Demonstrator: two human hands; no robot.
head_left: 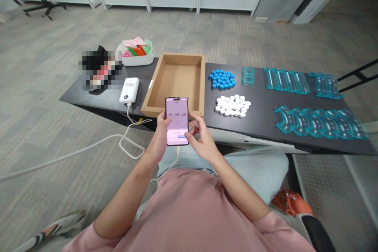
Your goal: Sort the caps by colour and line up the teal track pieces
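Note:
A smartphone [177, 124] is held upright in front of my lap, its lit screen showing a timer at 00:00:28. My left hand [159, 138] grips its left edge, thumb on the front. On the other side, my right hand [202, 138] has its thumb at the lower right of the screen and its curled fingers by the right edge. A white cable [177, 153] hangs from the phone's bottom. Just beyond the phone stands an open cardboard box [174, 78], with no contents visible.
On the dark table [254, 124] lie blue pieces [222, 79], white pieces [232, 105] and several clear teal plastic parts [320, 123]. A white power bank [129, 90] with a cable sits left of the box. Behind it is a white basket [137, 61] of colourful strips, beside a blurred item [100, 69].

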